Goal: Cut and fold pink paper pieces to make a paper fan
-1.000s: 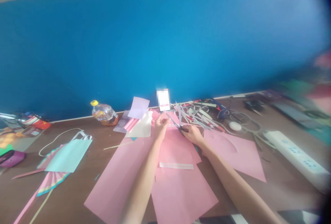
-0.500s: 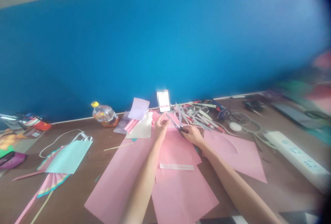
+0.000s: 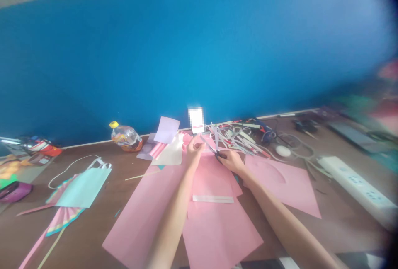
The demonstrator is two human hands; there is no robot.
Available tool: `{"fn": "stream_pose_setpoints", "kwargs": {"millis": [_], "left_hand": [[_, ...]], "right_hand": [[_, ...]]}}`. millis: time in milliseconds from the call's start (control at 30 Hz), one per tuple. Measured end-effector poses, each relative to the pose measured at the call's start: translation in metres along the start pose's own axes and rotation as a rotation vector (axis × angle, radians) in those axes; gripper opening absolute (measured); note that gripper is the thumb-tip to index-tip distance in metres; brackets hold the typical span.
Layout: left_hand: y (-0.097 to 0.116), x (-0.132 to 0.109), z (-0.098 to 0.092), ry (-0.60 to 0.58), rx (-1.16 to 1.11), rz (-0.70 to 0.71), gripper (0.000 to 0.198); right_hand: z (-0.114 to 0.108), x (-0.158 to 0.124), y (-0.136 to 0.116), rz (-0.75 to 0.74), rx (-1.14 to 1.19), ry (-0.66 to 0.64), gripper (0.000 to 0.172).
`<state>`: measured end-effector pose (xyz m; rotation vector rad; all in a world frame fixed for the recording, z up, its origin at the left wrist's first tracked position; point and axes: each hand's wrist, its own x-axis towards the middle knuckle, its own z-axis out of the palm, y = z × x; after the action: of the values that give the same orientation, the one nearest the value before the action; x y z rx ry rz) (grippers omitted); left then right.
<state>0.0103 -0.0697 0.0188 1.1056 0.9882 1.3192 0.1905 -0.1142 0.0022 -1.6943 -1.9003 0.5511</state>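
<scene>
My right hand [image 3: 232, 161] is closed round the dark handles of a pair of scissors [image 3: 211, 147], whose blades point up and to the left. Close by the blade tips, my left hand [image 3: 193, 151] is closed in a pinch; whatever is between its fingers is too small to make out. Beneath both hands lie overlapping sheets of pink paper [image 3: 214, 227]. A narrow white strip [image 3: 213, 199] rests across the pink sheets between my forearms.
Paper scraps [image 3: 238, 138] are heaped behind my right hand, beside a lit phone [image 3: 197, 122]. A bottle with a yellow cap [image 3: 127, 138] lies tilted at left, near a light-blue sheet [image 3: 83, 188]. A white power strip [image 3: 354, 186] and another pink sheet [image 3: 286, 182] are at right.
Both hands and the scissors stay almost in the same place. The whole view has shifted very slightly.
</scene>
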Motion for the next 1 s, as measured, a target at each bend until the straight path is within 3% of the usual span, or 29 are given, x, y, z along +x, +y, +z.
{"fn": "stream_pose_setpoints", "kwargs": {"millis": [600,1000], "left_hand": [[0.0082,-0.0055,0.0071,0.018,0.019,0.005,0.063],[-0.0004,0.0001,0.0016,-0.003,-0.02,0.002,0.064]], "right_hand": [[0.0019,0.0006,0.004,-0.021,0.039,-0.012,0.036],[0.0019,0.0007,0.004,-0.021,0.037,-0.019,0.033]]}}
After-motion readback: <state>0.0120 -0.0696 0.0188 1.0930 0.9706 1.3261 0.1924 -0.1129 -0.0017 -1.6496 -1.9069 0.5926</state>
